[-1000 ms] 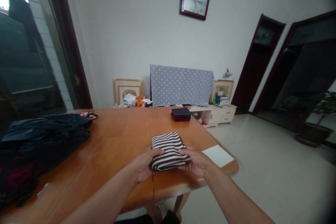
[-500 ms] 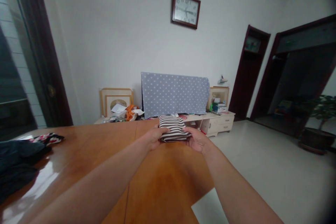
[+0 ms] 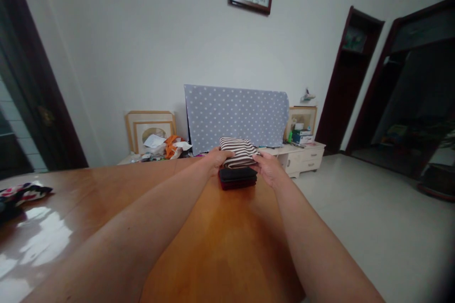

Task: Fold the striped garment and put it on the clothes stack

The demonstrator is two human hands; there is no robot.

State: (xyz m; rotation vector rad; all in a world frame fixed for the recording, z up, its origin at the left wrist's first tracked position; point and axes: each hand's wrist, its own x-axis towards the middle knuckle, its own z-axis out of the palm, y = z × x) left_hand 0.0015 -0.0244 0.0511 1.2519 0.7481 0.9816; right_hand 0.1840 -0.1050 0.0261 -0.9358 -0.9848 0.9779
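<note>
Both my hands hold a folded striped cloth (image 3: 239, 152), brown and white, by its two sides. My left hand (image 3: 217, 159) grips the left edge with the thumb on top. At the right edge my right hand (image 3: 267, 165) pinches it the same way. Just below the striped cloth lies a small stack of folded dark cloth (image 3: 237, 178), black above and dark red beneath, on the wooden table (image 3: 216, 241). Whether the striped cloth touches the stack I cannot tell.
Crumpled dark and patterned clothes (image 3: 24, 195) lie at the table's left. Beyond the far edge stands a low white cabinet (image 3: 305, 158), with a polka-dot cover (image 3: 236, 116) over something wide and framed pictures (image 3: 151, 125) beside it. Tiled floor (image 3: 359, 199) runs along the right.
The striped cloth has risen a little, still in both hands, and the dark folded stack under it has come into view. My view has tilted down, and the white sheet near my right arm is out of sight.
</note>
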